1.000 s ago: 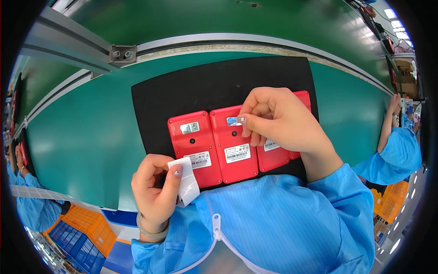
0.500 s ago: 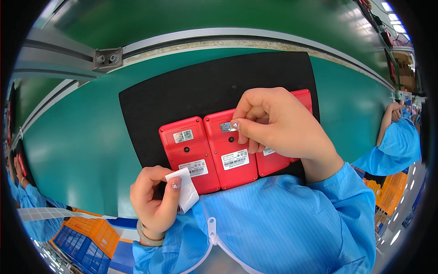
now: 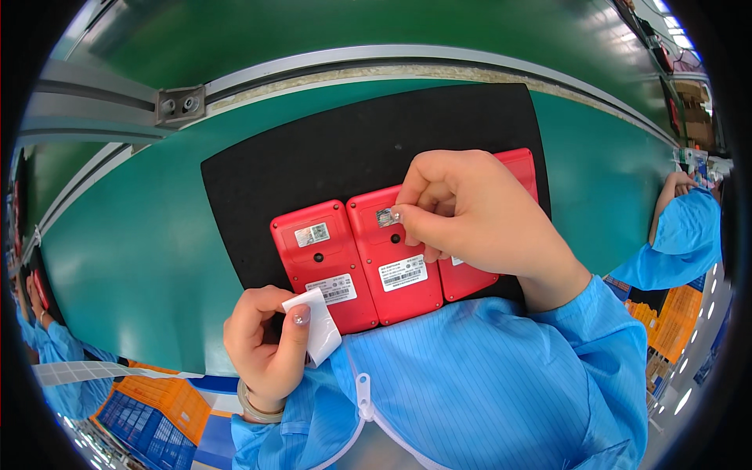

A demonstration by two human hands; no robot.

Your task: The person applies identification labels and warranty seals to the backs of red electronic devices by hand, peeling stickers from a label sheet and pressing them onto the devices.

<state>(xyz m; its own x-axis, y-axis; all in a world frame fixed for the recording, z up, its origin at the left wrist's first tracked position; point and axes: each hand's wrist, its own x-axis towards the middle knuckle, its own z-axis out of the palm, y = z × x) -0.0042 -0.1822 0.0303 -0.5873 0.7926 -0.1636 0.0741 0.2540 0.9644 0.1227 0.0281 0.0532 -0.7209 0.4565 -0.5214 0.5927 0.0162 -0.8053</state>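
Several red handheld devices lie side by side, backs up, on a black mat [image 3: 313,164]. Over the second red device from the left [image 3: 415,300], my right hand [image 3: 482,215] has thumb and forefinger pinched on a small silver sticker [image 3: 384,218] at the upper part of its back. The leftmost red device [image 3: 298,265] bears a silver sticker [image 3: 312,235] and a white label, partly covered. My left hand [image 3: 262,337] holds a bent white strip of paper [image 3: 319,329] over that device's lower edge. My right hand and wrist partly hide the devices further right.
A green tabletop [image 3: 133,258] surrounds the mat, with a metal rail [image 3: 392,53] behind. An upright metal post with a bracket [image 3: 180,104] stands far left. Blue-sleeved people work on both sides. Orange crates [image 3: 168,399] stand low left, beside a blue crate [image 3: 145,429].
My right thumb and fingertips have shifted slightly left, staying at the silver sticker on the second device. My left hand keeps its hold on the white strip.
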